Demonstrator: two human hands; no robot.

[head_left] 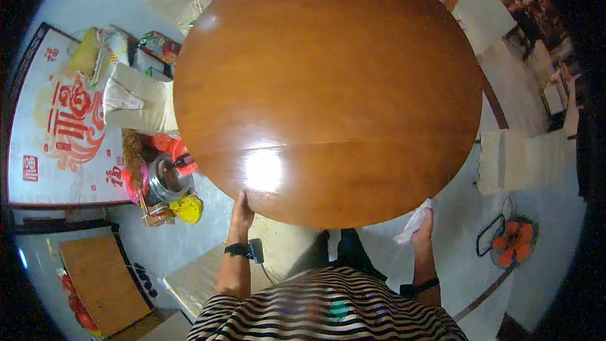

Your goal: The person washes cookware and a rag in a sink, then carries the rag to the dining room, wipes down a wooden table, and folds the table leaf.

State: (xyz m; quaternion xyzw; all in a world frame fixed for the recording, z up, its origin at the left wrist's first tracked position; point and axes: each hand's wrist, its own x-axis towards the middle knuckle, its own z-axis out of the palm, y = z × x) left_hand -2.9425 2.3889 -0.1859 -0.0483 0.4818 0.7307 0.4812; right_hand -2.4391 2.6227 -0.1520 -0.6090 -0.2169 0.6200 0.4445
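Observation:
A large round wooden table (328,76), brown and glossy, spreads out in front of me, with a seam running across its near part. My left hand (241,218) grips its near left edge, the thumb on top and the other fingers hidden beneath the rim. At the near right edge, my right hand (425,227) is closed around a crumpled whitish-pink cloth (413,223). Part of that cloth touches the table's rim and part hangs below the hand.
Covered chairs surround the table, one at the left (148,98) and one at the right (517,161). A white panel with red lettering (63,120) stands at far left. A metal pot (170,180) and yellow bag (187,208) sit nearby. Orange-red round items fill a basket (514,243) on the right floor.

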